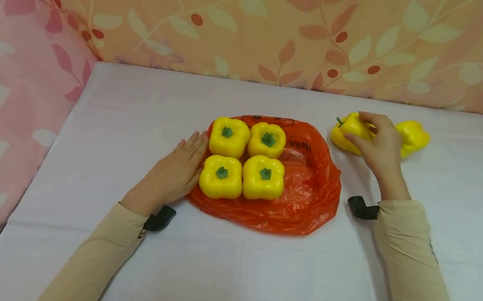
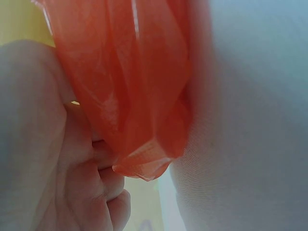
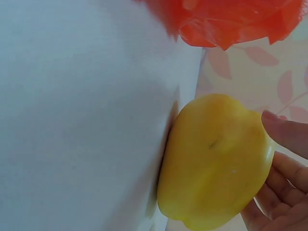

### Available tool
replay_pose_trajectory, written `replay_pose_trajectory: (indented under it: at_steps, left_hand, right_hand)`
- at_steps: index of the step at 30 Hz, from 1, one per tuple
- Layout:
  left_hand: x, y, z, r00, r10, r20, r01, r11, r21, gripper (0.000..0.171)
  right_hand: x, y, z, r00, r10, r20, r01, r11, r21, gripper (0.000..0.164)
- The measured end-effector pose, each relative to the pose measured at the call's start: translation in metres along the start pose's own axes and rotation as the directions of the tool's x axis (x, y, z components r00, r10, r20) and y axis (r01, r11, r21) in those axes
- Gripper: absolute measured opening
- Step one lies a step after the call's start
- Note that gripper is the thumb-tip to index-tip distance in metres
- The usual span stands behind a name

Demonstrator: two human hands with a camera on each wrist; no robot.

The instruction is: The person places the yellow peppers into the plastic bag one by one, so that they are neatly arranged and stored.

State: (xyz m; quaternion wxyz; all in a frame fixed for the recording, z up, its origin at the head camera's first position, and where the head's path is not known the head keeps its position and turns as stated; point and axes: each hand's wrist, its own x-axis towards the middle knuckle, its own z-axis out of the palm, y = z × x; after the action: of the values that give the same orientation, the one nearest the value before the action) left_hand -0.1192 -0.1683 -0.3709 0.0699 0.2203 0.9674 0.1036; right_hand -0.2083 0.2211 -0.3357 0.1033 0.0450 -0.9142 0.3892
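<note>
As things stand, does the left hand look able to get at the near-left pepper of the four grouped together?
Most likely yes: the left hand is beside the near-left pepper, seems to hold nothing, and the pepper's top is uncovered. The edge of the red bag there might hamper it.

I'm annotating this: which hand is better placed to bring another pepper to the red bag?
Probably the right hand: it grasps a loose yellow pepper, with another pepper close by. The left hand rests at the left edge of the red bag, away from both.
</note>
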Motion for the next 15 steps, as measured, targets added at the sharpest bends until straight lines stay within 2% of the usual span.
replay_pose_trajectory:
  at_steps: [6, 15]
  left_hand:
    - [0.0002, -0.0005, -0.0001, 1.000, 0.002, 0.000, -0.002, 1.000, 0.003, 0.066]
    - [-0.0002, 0.0003, -0.0009, 1.000, 0.001, -0.001, -0.001, 1.000, -0.002, 0.066]
  right_hand:
    - [0.0024, 0.0020, 0.0009, 0.999, -0.039, -0.020, 0.037, 0.996, -0.087, 0.044]
    - [0.0022, 0.0044, 0.0022, 0.996, -0.087, -0.032, 0.082, 0.988, -0.130, 0.042]
